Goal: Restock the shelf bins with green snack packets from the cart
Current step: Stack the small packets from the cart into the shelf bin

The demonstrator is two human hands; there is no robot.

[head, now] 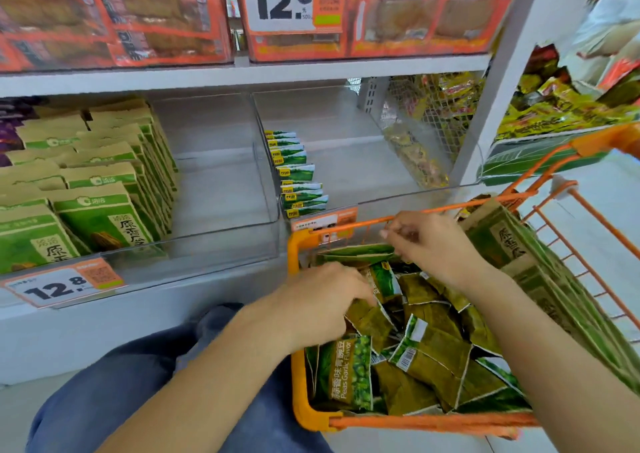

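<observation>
Scanning from the left, I see tall kraft seed bags (100,189) filling the far-left bin, well away from either set of fingers, then an empty clear bin (221,162), then the target bin (363,148) with a single row of green snack packets (294,172) standing on edge along its left wall. My left hand (322,300) sits down in the orange cart (311,400), fingers curled into the heap; I judge it is gripping a packet, though the fingertips are buried. Loose packets (426,342) lie just right of and below those fingers, flat and pointing every way, one garlic-pea packet (346,373) with its long axis running toward me. My right hand (433,245) is nearer the shelf, fingers bent at the cart's far rim, pinching what looks like a packet edge. The target bin lies up and ahead of both hands, with the cart rim and the bin's clear front lip to clear on the way. Larger kraft bags (512,245) lean just right of the right fingers
</observation>
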